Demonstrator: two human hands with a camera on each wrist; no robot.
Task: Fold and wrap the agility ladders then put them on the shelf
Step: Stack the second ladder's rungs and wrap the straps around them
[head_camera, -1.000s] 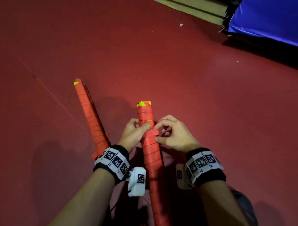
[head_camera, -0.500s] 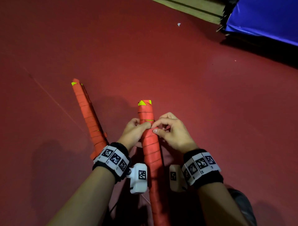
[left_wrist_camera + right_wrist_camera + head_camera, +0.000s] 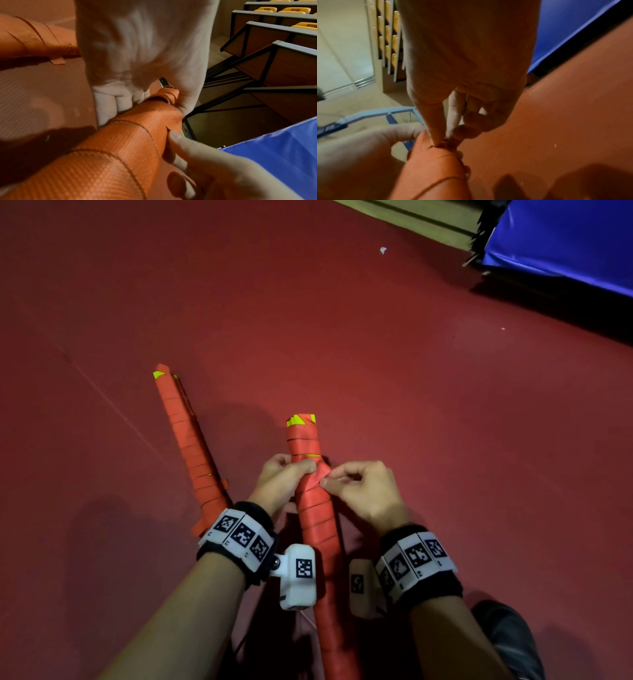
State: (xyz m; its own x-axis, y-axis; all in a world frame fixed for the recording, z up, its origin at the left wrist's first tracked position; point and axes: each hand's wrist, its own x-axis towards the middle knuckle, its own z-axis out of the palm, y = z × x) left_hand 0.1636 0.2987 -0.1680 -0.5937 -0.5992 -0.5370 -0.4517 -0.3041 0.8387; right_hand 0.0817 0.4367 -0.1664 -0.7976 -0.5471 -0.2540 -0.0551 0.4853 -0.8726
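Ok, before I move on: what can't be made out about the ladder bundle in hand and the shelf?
- Near end of the held bundle: head view, cut off by the bottom edge.
- Strap end the right hand pinches: right wrist view, blurred and covered by fingertips.
- Left hand fingers: head view, hidden behind the bundle.
- Second bundle: its near end sits behind the left wrist.
- Shelf: not identifiable in any view.

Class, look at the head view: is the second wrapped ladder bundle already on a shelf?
No, the second bundle lies on the red floor, left of the hands.
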